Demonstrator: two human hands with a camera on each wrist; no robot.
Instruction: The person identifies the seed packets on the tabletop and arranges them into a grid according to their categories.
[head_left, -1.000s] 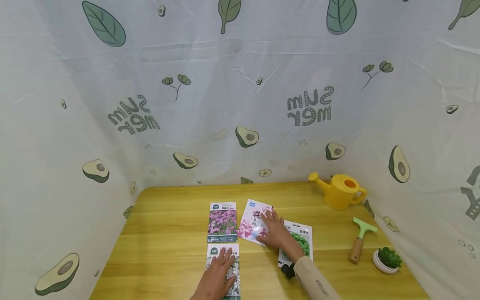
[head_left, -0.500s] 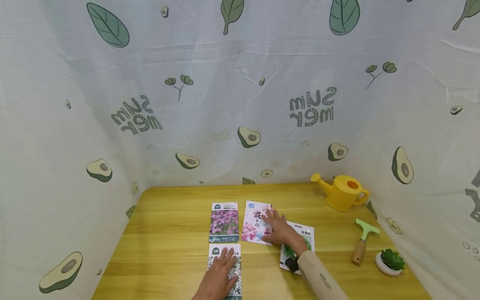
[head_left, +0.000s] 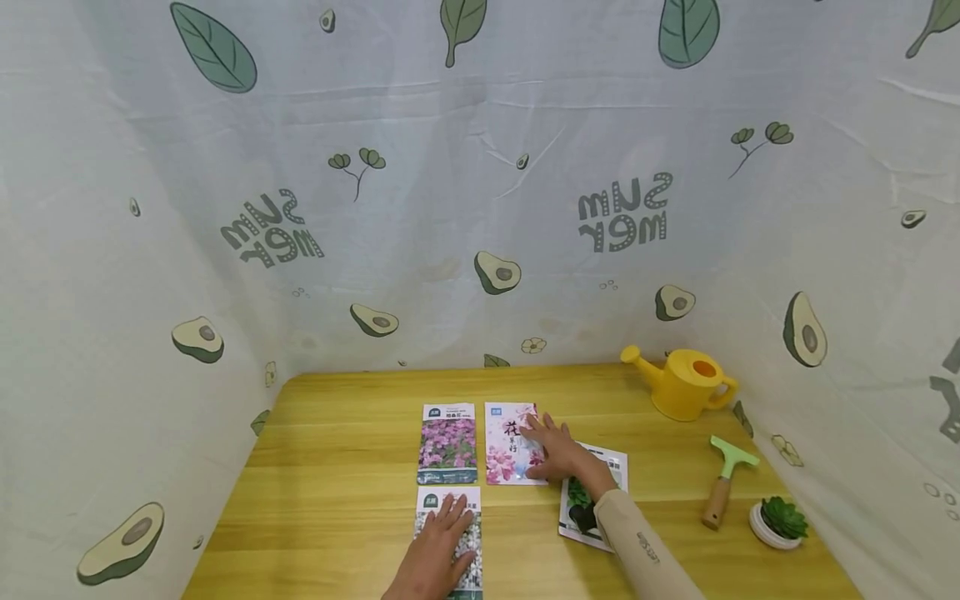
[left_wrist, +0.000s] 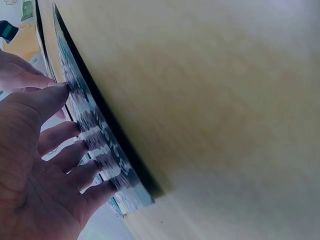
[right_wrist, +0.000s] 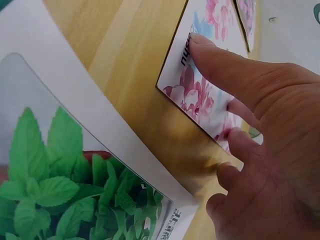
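My left hand (head_left: 429, 554) lies palm down with spread fingers on a seed packet with white flowers (head_left: 472, 540); in the left wrist view its fingertips (left_wrist: 111, 189) touch the packet's face. A pink blossom seed packet (head_left: 502, 450) lies farther back, with my right hand (head_left: 558, 457) over its right side. The right thumb (right_wrist: 202, 47) presses on the printed front, other fingers spread along its edge. Left of it is a purple-flower seed packet (head_left: 447, 446), nearly parallel with a narrow gap. A green-leaf seed packet (head_left: 617, 468) lies tilted, partly hidden under the right forearm.
On the wooden table (head_left: 322, 483), a yellow watering can (head_left: 678, 387) stands at the back right. In front of it lie a green-headed tool with a wooden handle (head_left: 723, 479) and a small potted succulent (head_left: 780, 523). A printed cloth (head_left: 420, 208) encloses the back and sides.
The pink blossom packet has turned from a slant to nearly straight beside the purple-flower packet, with my right hand on it. My left hand has stayed on the white-flower packet.
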